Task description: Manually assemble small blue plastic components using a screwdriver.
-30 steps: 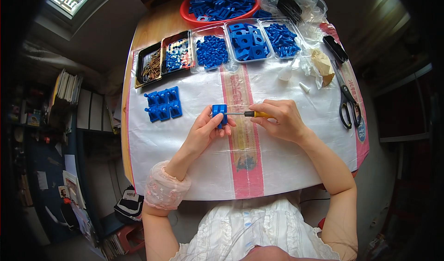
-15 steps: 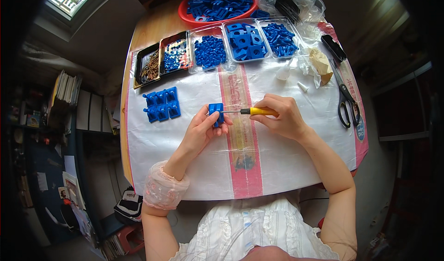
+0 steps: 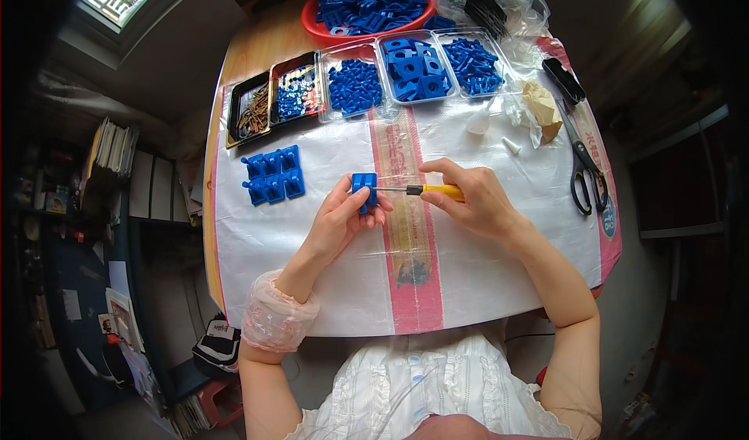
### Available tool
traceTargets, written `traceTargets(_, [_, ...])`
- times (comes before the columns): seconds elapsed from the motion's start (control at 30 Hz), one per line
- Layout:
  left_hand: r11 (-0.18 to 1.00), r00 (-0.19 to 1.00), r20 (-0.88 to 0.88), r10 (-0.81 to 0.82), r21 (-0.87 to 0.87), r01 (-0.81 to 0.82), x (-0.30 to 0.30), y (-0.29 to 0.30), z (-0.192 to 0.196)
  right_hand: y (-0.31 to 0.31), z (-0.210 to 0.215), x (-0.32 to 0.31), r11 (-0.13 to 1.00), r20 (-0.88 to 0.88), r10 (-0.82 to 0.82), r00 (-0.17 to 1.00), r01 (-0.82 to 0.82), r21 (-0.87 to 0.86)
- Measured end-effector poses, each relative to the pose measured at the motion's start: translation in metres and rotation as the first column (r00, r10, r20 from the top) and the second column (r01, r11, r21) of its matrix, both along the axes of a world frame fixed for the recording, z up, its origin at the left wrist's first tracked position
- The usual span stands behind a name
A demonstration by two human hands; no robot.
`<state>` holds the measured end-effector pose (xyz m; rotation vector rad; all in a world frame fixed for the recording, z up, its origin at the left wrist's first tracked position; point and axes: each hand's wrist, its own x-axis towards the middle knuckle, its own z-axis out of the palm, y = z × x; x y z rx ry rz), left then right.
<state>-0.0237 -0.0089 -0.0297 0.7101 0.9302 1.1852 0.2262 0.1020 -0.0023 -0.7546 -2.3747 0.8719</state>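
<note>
Now, blue part [image 3: 363, 181]: in the left hand [image 3: 341, 215] above the white sheet [image 3: 499, 284], nearly unmoved over the last half second
Screwdriver [image 3: 414, 189]: shaft end at the part's right side; seating too small to tell
Yellow handle [image 3: 445, 193]: index finger raised off it since half a second ago, probably a re-grip between turns, fastening unfinished
Left-hand grip: narrow, thumb over the part
Right hand [image 3: 485, 200]: loosened hold, handle against the thumb, other fingers partly hidden

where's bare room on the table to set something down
Bare sheet shows left of the left hand, below the blue pieces, and between the right hand and the scissors. The far side is crowded with trays, a red basin and a plastic bag.
</note>
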Motion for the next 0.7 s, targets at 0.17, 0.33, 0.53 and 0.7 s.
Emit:
traceTargets(0.17, [1.000,0.999,0.037,0.014,0.002,-0.014,0.001,0.002,0.000,0.005,-0.006,-0.002,0.999,-0.192,0.006,0.981,0.002,0.041])
traceTargets(0.33, [1.000,0.999,0.038,0.020,0.001,-0.020,0.001,0.001,0.001,0.006,-0.010,0.000,1.000,-0.152,-0.004,0.988,0.006,0.008])
traceTargets(0.53, [1.000,0.998,0.051,0.030,-0.011,-0.030,0.000,0.001,0.002,0.006,-0.011,0.001,0.994,-0.010,0.010,1.000,-0.009,0.106])
traceTargets(0.7, [0.999,0.998,0.050,0.030,-0.014,-0.029,0.000,0.001,0.001,0.003,-0.004,-0.003,0.976,-0.128,-0.002,0.992,0.029,0.214])
